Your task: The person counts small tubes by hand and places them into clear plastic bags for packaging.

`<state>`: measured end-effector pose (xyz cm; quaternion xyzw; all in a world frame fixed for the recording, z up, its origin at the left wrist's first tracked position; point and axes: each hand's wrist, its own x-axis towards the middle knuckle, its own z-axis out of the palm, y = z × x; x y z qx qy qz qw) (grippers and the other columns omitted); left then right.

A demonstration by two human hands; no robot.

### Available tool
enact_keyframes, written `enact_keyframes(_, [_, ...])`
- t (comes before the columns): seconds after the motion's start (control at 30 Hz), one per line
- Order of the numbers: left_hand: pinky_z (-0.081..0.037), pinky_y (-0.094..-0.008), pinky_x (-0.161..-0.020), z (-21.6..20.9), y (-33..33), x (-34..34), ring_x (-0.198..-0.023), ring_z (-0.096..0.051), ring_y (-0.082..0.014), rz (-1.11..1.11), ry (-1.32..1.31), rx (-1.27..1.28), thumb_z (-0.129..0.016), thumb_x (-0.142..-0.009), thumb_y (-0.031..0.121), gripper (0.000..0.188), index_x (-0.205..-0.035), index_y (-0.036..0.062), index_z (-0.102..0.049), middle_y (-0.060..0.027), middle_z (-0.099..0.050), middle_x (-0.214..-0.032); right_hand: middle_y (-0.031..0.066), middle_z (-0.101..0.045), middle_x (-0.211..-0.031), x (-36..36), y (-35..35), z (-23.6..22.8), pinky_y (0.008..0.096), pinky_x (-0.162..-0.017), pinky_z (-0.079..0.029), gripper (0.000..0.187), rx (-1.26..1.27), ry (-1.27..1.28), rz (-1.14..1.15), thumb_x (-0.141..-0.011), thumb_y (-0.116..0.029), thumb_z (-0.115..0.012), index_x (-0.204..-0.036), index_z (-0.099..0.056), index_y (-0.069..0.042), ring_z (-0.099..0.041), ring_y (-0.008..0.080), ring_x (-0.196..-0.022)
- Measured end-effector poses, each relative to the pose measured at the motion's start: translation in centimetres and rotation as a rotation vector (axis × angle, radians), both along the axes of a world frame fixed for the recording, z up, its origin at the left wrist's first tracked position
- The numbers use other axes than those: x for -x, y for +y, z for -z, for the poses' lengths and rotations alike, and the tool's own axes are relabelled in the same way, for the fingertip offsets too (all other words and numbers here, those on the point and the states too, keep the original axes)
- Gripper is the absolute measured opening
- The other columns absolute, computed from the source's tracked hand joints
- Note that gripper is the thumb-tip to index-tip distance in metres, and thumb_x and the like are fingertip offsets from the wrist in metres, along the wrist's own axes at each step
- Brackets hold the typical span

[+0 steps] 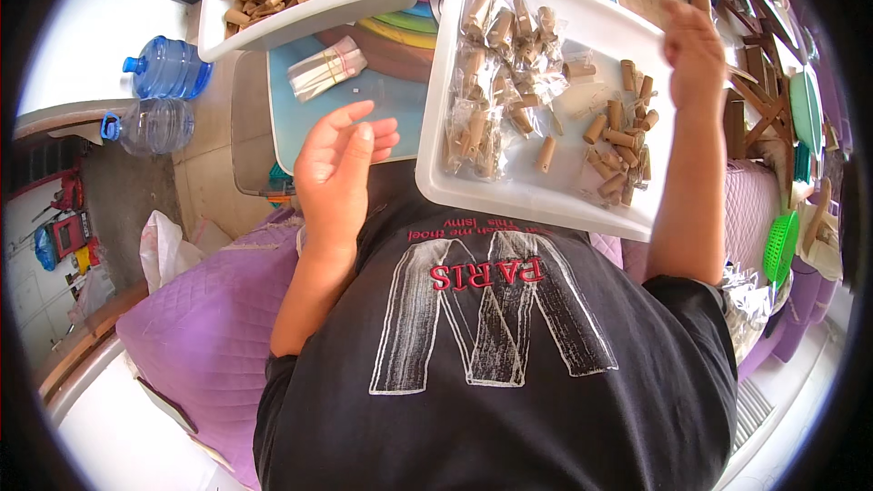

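Note:
My left hand [338, 164] is raised at the near edge of a light blue table mat, palm up, its fingers loosely bent and apart with nothing in them. A white tray [536, 204] stands in front of me. On its left side lie several short brown tubes in clear plastic bags [477, 132]. Loose brown tubes [620, 138] are heaped on its right side. My right hand [696, 53] is over the tray's far right edge, blurred, with its fingers turned away. Beyond my left hand is a white banded bundle [327, 68] that looks like flat plastic bags.
A white bin [314, 18] full of brown pieces stands at the far left. Blue water jugs [168, 68] are on the floor to the left. A purple quilted cover [209, 327] lies beside me. On the right are wooden furniture [764, 82] and a green basket [780, 250].

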<state>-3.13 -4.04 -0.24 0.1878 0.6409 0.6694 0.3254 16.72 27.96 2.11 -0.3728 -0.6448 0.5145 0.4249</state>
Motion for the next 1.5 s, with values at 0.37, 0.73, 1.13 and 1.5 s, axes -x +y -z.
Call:
enact_keyframes(0.37, [-0.051, -0.0259, -0.071, 1.9, -2.9, 2.0, -0.079, -0.062, -0.0161, -0.126, 0.048, 0.078, -0.054, -0.09, 0.014, 0.023, -0.106, -0.0022, -0.056, -0.0133, -0.064, -0.091, 0.0112, -0.047, -0.129, -13.1, 8.4, 1.6, 0.0663, -0.099, -0.009, 0.05, -0.915, -1.662, 0.705, -0.077, -0.054, -0.057, -0.118, -0.056, -0.025, -0.013, 0.0293, -0.136])
enact_keyframes(0.73, [-0.05, -0.0264, -0.074, 1.0, -1.5, 1.3, -0.082, -0.062, -0.0171, -0.042, 0.042, 0.07, -0.055, -0.089, 0.015, 0.024, -0.106, -0.0029, -0.056, -0.0132, -0.064, -0.094, 0.0075, -0.056, -0.094, -2.5, -8.3, 4.7, 0.0361, -0.076, -0.046, 0.025, -0.801, -1.092, -0.801, -0.071, -0.004, -0.055, -0.094, -0.061, -0.012, -0.055, 0.0262, -0.091])
enact_keyframes(1.13, [-0.048, -0.0259, -0.08, -0.2, 1.2, 0.0, -0.089, -0.06, -0.015, 0.123, 0.133, -0.046, -0.056, -0.088, 0.01, 0.023, -0.106, -0.0032, -0.055, -0.0115, -0.061, -0.101, 0.0054, -0.061, -0.083, -0.3, -9.4, 1.9, 0.0299, -0.072, -0.045, 0.023, -0.294, -0.823, -0.823, -0.071, -0.01, -0.069, -0.092, -0.061, -0.006, -0.057, 0.0184, -0.078])
enact_keyframes(1.5, [-0.047, -0.0206, -0.072, 0.3, 5.8, -3.1, -0.08, -0.058, -0.0077, 0.473, -0.088, -0.053, -0.065, -0.081, 0.005, 0.029, -0.108, 0.0, -0.056, -0.0047, -0.063, -0.092, 0.0019, -0.06, -0.078, 1.3, -12.4, 2.0, 0.0217, -0.065, -0.044, 0.022, 0.092, -0.178, -0.385, -0.084, -0.016, -0.063, -0.1, -0.063, -0.001, -0.052, 0.0072, -0.072])
